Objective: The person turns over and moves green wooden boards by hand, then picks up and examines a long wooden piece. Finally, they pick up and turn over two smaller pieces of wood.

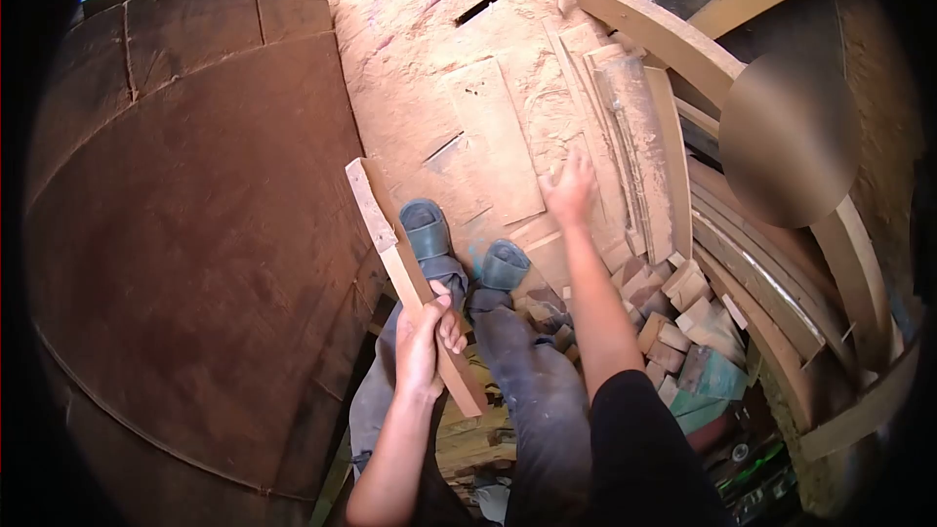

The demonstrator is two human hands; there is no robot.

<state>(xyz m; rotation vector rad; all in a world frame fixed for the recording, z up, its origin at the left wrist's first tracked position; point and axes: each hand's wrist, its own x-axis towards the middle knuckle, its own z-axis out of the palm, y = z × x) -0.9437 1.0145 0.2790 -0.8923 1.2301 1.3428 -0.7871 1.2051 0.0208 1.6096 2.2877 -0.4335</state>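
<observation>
My left hand point(422, 344) is wrapped round the middle of a long wooden piece point(398, 262). The piece slants across my legs, its far end notched and paler on one face. My right hand point(569, 191) is stretched forward with its fingers apart and nothing in them. It is over the sawdust-covered floor, beside a thin flat board point(493, 137) and close to a row of long wooden strips point(630, 137).
A large dark brown panel point(195, 234) fills the left side. Small wood offcuts point(698, 327) are piled at the right, by curved timbers point(673, 24) and stacked strips. My sandals point(504, 263) stand on the sawdusty floor point(390, 88).
</observation>
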